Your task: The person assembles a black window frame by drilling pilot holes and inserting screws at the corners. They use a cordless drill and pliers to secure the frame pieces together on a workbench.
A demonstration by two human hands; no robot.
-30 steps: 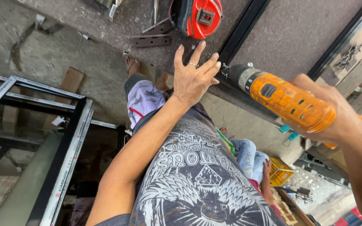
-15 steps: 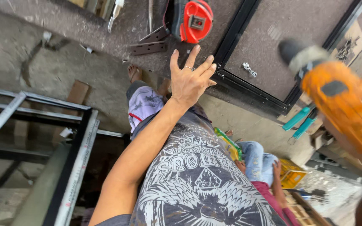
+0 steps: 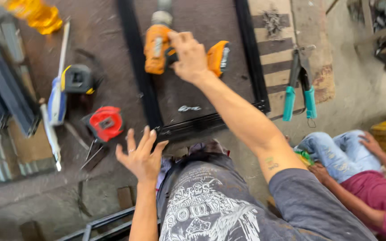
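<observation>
Overhead, right hand [image 3: 189, 56] grasps one orange drill [image 3: 157, 49]; left hand [image 3: 141, 154] released, fingers spread, beside one red tape measure [image 3: 106, 122].

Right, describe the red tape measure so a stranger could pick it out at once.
Start at the black rectangular frame lying on the concrete floor. Just left of its near corner, beyond the open left hand, sits the red tape measure. It is the only round red thing there; the power tool next to it is black and yellow.

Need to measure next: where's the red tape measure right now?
In the head view, the red tape measure lies on the floor at left, just outside the black frame, above the open left hand.
</observation>
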